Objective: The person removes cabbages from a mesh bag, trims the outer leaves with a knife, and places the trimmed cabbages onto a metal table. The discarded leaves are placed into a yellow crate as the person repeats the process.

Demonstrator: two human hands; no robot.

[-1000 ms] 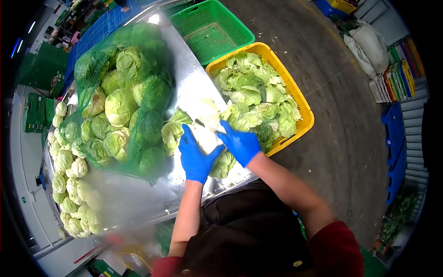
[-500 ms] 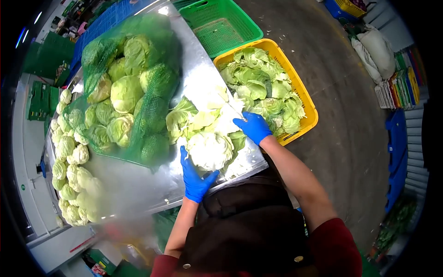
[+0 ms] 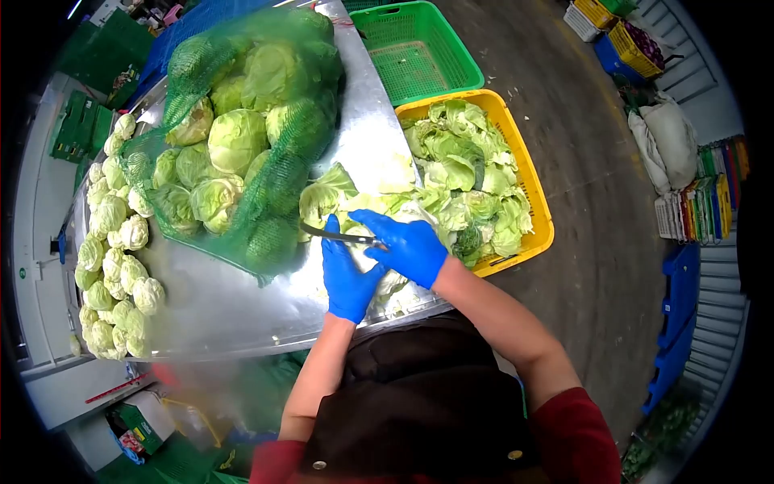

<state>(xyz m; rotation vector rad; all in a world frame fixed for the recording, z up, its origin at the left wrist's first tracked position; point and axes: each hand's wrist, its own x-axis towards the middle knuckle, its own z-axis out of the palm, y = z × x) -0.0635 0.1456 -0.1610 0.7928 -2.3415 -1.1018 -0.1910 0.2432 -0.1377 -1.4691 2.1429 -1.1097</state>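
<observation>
My right hand [image 3: 407,246], in a blue glove, is closed on the handle of a knife [image 3: 337,237]. Its dark curved blade points left, across the fingers of my left hand [image 3: 348,282]. That gloved left hand rests around the near left side of a pale cabbage [image 3: 363,256], thumb apart from the fingers. Both hands hide most of the cabbage, so where the blade meets it cannot be seen. Loose outer leaves [image 3: 326,192] lie just beyond on the metal table [image 3: 222,310].
A green net bag [image 3: 278,181] of cabbages lies on the table. Trimmed cabbages [image 3: 109,214] are piled along the left edge. At right stands a yellow crate [image 3: 542,211] full of leaves, with a green crate [image 3: 474,74] behind it.
My right hand has moved left from beside the yellow crate to over the cabbage, bringing the knife blade into clear view. My left hand has shifted slightly up and right around the cabbage.
</observation>
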